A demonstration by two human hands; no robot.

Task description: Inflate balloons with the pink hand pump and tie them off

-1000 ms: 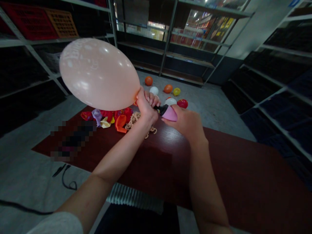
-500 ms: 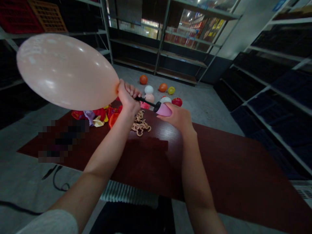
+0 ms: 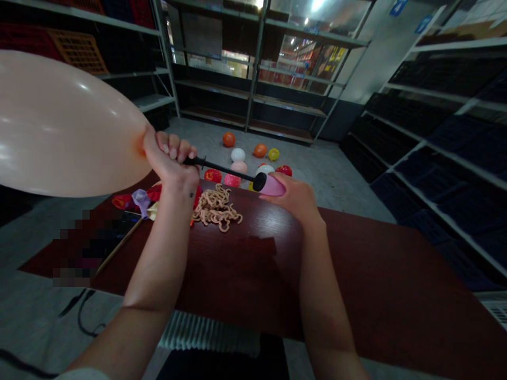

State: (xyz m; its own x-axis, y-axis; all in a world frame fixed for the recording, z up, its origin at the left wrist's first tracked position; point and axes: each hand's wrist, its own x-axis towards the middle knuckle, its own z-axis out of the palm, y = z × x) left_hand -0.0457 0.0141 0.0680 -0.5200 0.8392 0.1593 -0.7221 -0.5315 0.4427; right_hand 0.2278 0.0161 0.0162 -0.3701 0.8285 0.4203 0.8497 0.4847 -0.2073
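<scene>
A: What is hard to see?
B: The left part of the big peach balloon (image 3: pixel 67 126) is cut off by the edge of the view. Its neck is hidden in the left hand (image 3: pixel 168 155), curled tight round it. The left end of the pump (image 3: pixel 227 170) is covered there too — how they join cannot be told.
A: And the right hand (image 3: pixel 291 198)?
B: The pump's pink handle (image 3: pixel 273 185) is gripped by it, above the table (image 3: pixel 376 274). Some limp balloons (image 3: pixel 140 200) are partly covered by the left arm (image 3: pixel 158 274).
A: What has changed?
B: Before, the whole balloon was seen, and the black rod (image 3: pixel 240 174) was mostly tucked away — now a long piece is shown between the hands. A thin stick (image 3: pixel 119 245) can now be seen on the table's left.
</scene>
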